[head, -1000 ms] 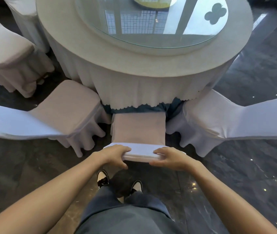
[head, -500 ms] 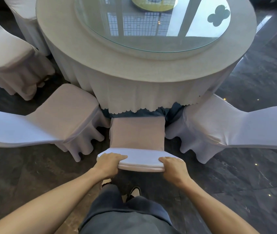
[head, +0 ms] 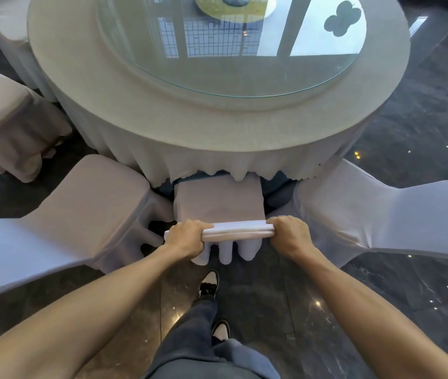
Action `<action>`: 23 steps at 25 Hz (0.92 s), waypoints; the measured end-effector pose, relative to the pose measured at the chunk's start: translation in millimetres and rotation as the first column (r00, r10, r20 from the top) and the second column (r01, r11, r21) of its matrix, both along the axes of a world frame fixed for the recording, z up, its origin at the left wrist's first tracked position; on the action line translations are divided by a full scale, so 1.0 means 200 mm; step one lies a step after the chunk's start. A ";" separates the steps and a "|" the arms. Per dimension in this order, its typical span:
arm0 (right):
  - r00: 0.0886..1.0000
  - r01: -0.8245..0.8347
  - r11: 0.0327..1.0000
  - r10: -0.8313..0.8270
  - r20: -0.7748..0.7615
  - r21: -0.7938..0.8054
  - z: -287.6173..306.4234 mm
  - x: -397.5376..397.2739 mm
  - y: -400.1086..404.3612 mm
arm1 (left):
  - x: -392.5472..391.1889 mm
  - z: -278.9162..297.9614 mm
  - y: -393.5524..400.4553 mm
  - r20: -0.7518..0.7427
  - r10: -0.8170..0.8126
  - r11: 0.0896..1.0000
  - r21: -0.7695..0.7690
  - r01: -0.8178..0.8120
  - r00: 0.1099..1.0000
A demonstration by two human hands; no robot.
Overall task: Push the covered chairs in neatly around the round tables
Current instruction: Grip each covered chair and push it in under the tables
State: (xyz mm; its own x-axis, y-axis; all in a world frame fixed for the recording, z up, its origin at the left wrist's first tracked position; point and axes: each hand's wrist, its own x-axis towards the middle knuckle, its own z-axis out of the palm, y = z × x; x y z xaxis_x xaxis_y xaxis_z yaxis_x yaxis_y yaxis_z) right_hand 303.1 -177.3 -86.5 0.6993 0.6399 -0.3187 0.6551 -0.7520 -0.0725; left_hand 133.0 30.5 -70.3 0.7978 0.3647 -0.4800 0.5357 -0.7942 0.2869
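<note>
A white-covered chair (head: 218,203) stands straight in front of me, its seat partly under the skirt of the round table (head: 162,124). My left hand (head: 186,237) grips the left end of the chair's top rail, fingers curled over it. My right hand (head: 289,235) grips the right end the same way. The front of the seat is hidden beneath the tablecloth's scalloped hem.
A covered chair (head: 89,203) angles in at the left and another (head: 354,212) at the right, both close beside the middle chair. A further covered chair (head: 7,124) sits far left. A glass turntable (head: 244,72) tops the table. My feet stand on dark polished floor (head: 408,296).
The chair has slid forward, its seat now partly under the tablecloth. Both hands stayed on the top rail and moved forward with it. I have stepped closer to the table.
</note>
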 end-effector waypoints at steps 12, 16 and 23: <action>1.000 -0.007 0.999 0.007 -0.018 -0.037 -0.06 0.33 0.31 | 0.34 -0.08 0.30 0.021 0.053 0.999 0.001 -0.053 0.998; 0.998 -0.005 1.000 0.005 -0.063 -0.005 -0.05 0.33 0.28 | 0.33 -0.09 0.31 0.016 0.051 0.997 -0.061 -0.050 0.999; 1.000 0.015 0.996 -0.014 -0.020 0.091 0.04 0.08 0.29 | 0.13 0.03 0.31 0.132 0.080 0.983 -0.176 -0.056 0.988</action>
State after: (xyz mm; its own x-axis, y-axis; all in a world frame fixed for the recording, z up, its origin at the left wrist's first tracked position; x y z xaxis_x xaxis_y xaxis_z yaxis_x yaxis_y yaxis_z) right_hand 319.1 -119.4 -78.8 0.7028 0.6567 -0.2735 0.6420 -0.7511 -0.1538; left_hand 159.6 92.0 -63.6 0.8368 0.3421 -0.4274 0.5325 -0.6901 0.4901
